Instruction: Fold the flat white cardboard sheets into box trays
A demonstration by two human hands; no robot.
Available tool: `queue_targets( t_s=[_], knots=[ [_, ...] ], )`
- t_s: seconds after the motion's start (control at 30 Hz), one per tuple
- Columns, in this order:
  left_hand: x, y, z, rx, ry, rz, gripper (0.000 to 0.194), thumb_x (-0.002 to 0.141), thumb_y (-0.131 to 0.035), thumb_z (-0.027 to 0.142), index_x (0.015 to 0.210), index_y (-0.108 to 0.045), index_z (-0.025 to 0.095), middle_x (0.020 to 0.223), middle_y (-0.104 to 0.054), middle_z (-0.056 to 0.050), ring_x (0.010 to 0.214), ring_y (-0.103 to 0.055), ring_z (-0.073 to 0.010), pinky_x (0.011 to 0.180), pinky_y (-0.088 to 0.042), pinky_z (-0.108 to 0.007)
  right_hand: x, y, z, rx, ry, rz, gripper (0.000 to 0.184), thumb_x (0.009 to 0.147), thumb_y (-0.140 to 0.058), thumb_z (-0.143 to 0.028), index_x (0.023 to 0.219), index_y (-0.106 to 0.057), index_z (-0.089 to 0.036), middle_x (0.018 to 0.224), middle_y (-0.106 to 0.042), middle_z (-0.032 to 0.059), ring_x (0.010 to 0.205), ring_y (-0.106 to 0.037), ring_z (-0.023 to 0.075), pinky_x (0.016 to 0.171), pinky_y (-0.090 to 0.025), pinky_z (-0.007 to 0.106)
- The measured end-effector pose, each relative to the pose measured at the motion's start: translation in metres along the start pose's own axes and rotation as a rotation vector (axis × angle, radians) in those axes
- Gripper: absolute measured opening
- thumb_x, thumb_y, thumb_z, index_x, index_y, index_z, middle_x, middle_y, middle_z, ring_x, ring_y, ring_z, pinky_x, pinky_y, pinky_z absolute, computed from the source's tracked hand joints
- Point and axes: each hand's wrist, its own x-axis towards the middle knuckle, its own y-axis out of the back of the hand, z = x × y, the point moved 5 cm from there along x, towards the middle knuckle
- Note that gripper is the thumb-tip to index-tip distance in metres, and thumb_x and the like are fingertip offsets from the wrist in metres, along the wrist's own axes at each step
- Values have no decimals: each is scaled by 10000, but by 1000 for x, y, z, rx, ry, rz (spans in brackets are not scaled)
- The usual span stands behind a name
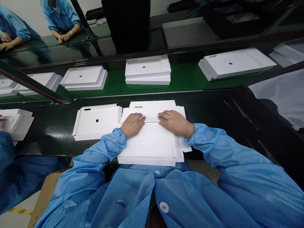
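A flat white cardboard box blank [152, 142] lies on the dark bench right in front of me. My left hand [132, 124] and my right hand [175, 122] both rest palm down on its far fold, fingers pressed flat against the raised flap, fingertips nearly meeting at the middle. Neither hand grips anything. Just left of the blank sits a folded white box tray [96, 122] with a small round hole in its floor.
Several folded white trays [147, 69] ride the green conveyor belt [114, 84] beyond the bench. More white trays [14, 122] lie at the far left near a blue sleeve. Two people in blue coats [63, 20] sit across the belt.
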Motion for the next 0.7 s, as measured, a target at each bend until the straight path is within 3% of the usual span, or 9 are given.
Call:
queue_targets(
  t_s=[0.47,0.7],
  knots=[
    [-1,0,-2,-20,9,0,389,1024,-469,320,1320,-662,156,1267,-633,-176,1163,-587,-301,1008,-481,-473,0,-4,7,113,2,60,333,1036,-493,-316,1213,-707,-132,1252,-696,142,1088,-600,282,915,-434,408],
    [-34,11,-36,-41,142,28,428,1017,-476,395,1313,-675,159,1233,-625,-181,1138,-579,-311,1019,-485,-506,-20,3,18,68,-75,52,361,1042,-476,-352,1182,-719,-126,1228,-697,141,1089,-585,296,927,-433,417]
  ],
)
